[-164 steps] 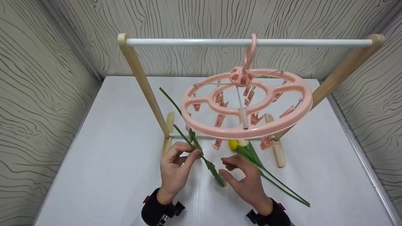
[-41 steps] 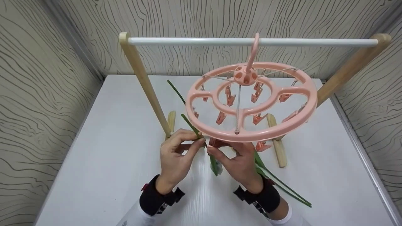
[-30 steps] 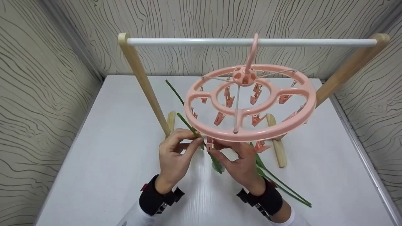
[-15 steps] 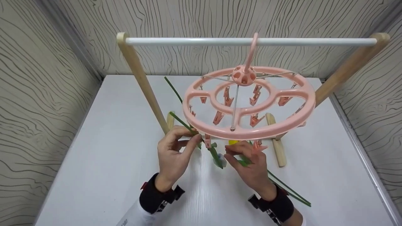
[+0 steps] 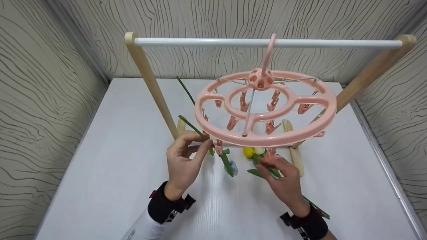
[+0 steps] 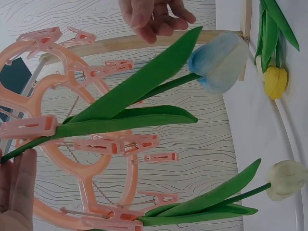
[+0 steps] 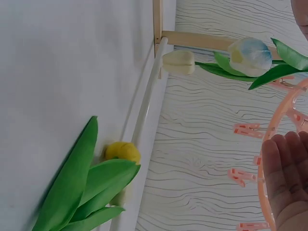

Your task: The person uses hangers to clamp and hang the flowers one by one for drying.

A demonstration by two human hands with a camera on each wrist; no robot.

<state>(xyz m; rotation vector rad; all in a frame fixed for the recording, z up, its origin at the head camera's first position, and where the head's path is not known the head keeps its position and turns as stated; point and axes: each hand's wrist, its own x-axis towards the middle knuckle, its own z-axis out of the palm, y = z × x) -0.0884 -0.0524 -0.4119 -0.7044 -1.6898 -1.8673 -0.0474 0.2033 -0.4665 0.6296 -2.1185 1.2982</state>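
My left hand [image 5: 183, 163] pinches the green stem of a blue-and-white tulip [image 6: 219, 62], whose flower hangs head down. A pink clothespin [image 6: 30, 126] on the round hanger [image 5: 263, 141] grips this tulip just below my fingers. My right hand [image 5: 285, 183] hovers to the right, fingers loosely bent and holding nothing. Beneath it, a yellow tulip [image 5: 248, 152] and a white tulip [image 5: 259, 151] lie on the table, partly hidden by the hand. A second white tulip [image 6: 287, 179] hangs head down from another clothespin [image 6: 115, 219].
The hanger hooks over the white bar [image 5: 200, 42] of a stand with wooden legs [image 5: 153, 90]. Several other clothespins [image 5: 272, 128] dangle below its ring. A low crossbar [image 6: 288, 130] joins the stand's feet above the white table [image 5: 110, 160].
My right hand took hold of a clothespin, which now grips the blue-and-white tulip, then let go and moved right over the lying tulips. My left hand has kept its pinch on the stem.
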